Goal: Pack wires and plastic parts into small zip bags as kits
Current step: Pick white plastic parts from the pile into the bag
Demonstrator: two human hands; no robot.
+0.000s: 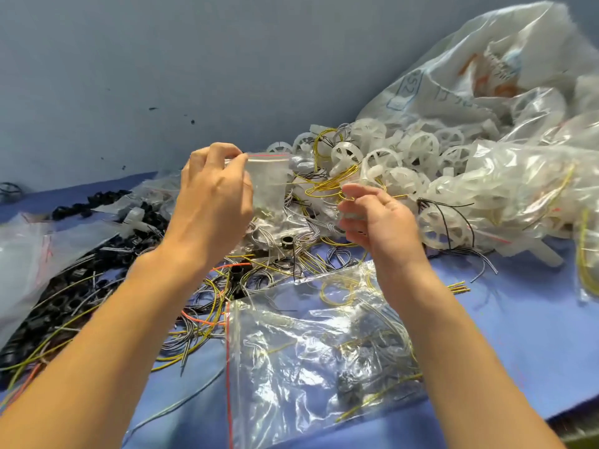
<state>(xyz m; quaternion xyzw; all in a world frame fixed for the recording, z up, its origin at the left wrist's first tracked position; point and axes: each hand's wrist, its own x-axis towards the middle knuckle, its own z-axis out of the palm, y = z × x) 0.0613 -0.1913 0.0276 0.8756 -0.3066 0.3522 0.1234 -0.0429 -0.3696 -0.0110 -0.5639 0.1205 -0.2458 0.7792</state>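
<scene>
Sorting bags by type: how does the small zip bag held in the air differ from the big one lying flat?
The small zip bag is far smaller than the large zip bag. The small one hangs upright, pinched at its top by the left hand; the large one lies flat on the blue table. The small bag's red strip runs across its top, the large bag's down its left edge. Both are clear plastic.

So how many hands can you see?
2. The left hand is raised, pinching the top of a small zip bag. The right hand is just beside it, above the pile of wires; whether it holds anything is unclear.
</scene>
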